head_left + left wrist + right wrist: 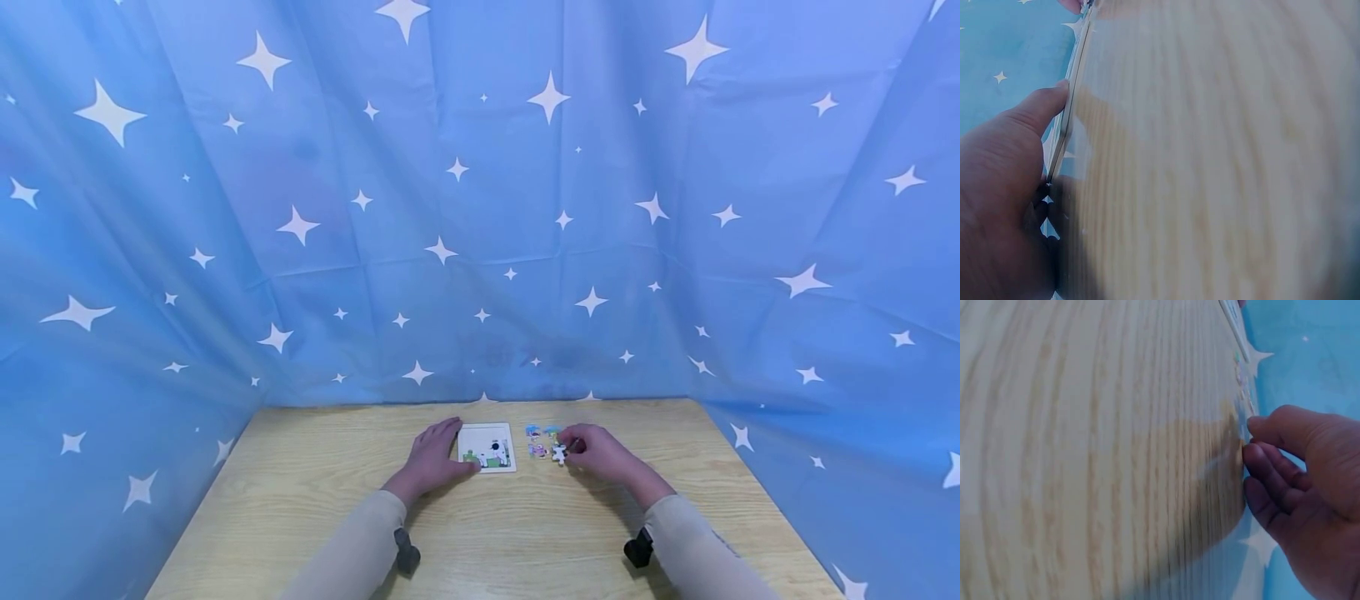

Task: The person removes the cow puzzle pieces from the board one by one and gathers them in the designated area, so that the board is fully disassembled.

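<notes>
A square puzzle board [486,447] with a white border lies on the table, a black-and-white cow picture and green patches in its lower part and a plain pale area above. My left hand [435,457] spans its left side, thumb at the lower edge and fingers at the upper left corner. In the left wrist view the thumb [1047,105] lies against the board's edge. To the right, my right hand [597,452] pinches a mostly white jigsaw piece [558,454] at its fingertips, low over the table. The right wrist view hides most of that piece.
Several colourful jigsaw pieces [537,450] lie between the board and my right hand, partly covered by its fingers. The wooden table [517,525] ends at a blue curtain [480,350] with white stars, which also hangs along both sides.
</notes>
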Demonstrator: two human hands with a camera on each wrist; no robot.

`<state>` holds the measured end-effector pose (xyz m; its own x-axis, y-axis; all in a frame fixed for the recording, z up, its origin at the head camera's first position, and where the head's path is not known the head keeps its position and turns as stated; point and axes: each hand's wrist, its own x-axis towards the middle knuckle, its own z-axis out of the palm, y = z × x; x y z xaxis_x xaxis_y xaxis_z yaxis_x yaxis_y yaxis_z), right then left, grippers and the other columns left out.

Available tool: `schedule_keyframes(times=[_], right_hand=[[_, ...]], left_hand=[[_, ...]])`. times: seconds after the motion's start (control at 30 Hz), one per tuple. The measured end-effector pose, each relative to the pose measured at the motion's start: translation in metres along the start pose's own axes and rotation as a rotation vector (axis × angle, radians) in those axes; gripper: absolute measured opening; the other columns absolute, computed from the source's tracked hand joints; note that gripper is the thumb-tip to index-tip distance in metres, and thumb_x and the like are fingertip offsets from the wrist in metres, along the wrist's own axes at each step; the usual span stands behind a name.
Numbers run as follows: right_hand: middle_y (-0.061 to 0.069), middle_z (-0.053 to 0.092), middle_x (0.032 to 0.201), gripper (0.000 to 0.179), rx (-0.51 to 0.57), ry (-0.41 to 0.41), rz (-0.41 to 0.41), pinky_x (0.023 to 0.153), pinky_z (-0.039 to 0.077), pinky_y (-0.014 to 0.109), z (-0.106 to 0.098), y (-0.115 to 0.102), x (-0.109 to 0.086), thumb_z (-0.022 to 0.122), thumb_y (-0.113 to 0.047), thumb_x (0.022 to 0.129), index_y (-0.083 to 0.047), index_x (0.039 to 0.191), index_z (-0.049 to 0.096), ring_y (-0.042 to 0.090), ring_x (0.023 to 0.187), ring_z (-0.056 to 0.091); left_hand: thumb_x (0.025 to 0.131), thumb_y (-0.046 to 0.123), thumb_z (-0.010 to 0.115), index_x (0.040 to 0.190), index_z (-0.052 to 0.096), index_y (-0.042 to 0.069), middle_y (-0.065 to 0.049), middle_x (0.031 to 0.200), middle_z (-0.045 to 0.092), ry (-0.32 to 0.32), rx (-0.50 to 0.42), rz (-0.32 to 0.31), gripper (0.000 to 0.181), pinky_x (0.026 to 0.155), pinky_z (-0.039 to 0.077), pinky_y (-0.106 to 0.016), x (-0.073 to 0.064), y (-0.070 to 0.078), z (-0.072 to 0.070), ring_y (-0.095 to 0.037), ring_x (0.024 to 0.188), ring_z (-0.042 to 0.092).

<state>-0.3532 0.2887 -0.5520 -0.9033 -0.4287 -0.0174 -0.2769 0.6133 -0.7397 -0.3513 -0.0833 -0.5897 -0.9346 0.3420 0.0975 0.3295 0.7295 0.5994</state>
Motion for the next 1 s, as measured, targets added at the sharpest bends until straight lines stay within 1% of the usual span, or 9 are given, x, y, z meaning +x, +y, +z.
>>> schedule_keyframes(times=[0.1, 0.33, 0.53, 0.63, 0.8, 1.0], right_hand=[[0.015, 0.073, 0.123, 0.038, -0.004, 0.003, 0.008, 0.082, 0.060, 0.034, 0.0004, 0.0009, -0.0004, 0.074, 0.004, 0.100, 0.009, 0.137, 0.069, 0.022, 0.104, 0.068], [0.012, 0.073, 0.123, 0.036, -0.023, 0.021, 0.023, 0.084, 0.061, 0.035, 0.0026, 0.0030, 0.0011, 0.074, 0.004, 0.101, 0.008, 0.137, 0.070, 0.021, 0.105, 0.068], [0.011, 0.071, 0.120, 0.038, -0.021, 0.026, 0.045, 0.085, 0.061, 0.038, 0.0029, 0.0002, 0.0012, 0.074, 0.006, 0.098, 0.007, 0.136, 0.069, 0.021, 0.102, 0.066], [0.010, 0.071, 0.119, 0.039, -0.035, 0.034, 0.050, 0.086, 0.060, 0.040, 0.0028, -0.0017, 0.0011, 0.074, 0.006, 0.096, 0.007, 0.135, 0.070, 0.022, 0.102, 0.065], [0.008, 0.069, 0.119, 0.037, -0.049, 0.052, 0.068, 0.087, 0.059, 0.041, 0.0028, -0.0002, 0.0024, 0.076, 0.005, 0.096, 0.003, 0.133, 0.072, 0.021, 0.102, 0.064], [0.010, 0.068, 0.124, 0.038, -0.060, 0.056, 0.066, 0.090, 0.060, 0.043, 0.0034, 0.0019, 0.0041, 0.077, 0.005, 0.096, 0.003, 0.134, 0.072, 0.022, 0.106, 0.064]], left_hand=[[0.093, 0.053, 0.084, 0.167, 0.044, 0.001, -0.016, 0.174, 0.041, 0.005, -0.008, 0.006, 0.099, 0.131, 0.023, -0.065, -0.0001, -0.0003, 0.0004, -0.044, 0.161, 0.034], [0.093, 0.057, 0.081, 0.168, 0.044, 0.002, -0.017, 0.173, 0.041, 0.029, 0.005, 0.021, 0.100, 0.130, 0.023, -0.067, 0.0028, -0.0087, 0.0089, -0.045, 0.160, 0.034], [0.093, 0.054, 0.084, 0.167, 0.044, 0.001, -0.016, 0.174, 0.041, 0.011, -0.008, 0.007, 0.099, 0.131, 0.023, -0.065, -0.0001, -0.0022, 0.0024, -0.044, 0.161, 0.034], [0.093, 0.055, 0.083, 0.168, 0.043, 0.002, -0.015, 0.175, 0.040, 0.003, -0.002, -0.003, 0.100, 0.132, 0.022, -0.063, -0.0007, -0.0006, 0.0014, -0.042, 0.162, 0.033], [0.093, 0.056, 0.083, 0.168, 0.044, 0.003, -0.014, 0.175, 0.040, 0.007, 0.010, -0.002, 0.100, 0.132, 0.023, -0.063, 0.0007, -0.0019, 0.0015, -0.042, 0.162, 0.033], [0.093, 0.058, 0.082, 0.168, 0.044, 0.004, -0.013, 0.175, 0.040, 0.005, 0.022, -0.005, 0.100, 0.132, 0.023, -0.062, 0.0026, -0.0045, 0.0032, -0.041, 0.162, 0.033]])
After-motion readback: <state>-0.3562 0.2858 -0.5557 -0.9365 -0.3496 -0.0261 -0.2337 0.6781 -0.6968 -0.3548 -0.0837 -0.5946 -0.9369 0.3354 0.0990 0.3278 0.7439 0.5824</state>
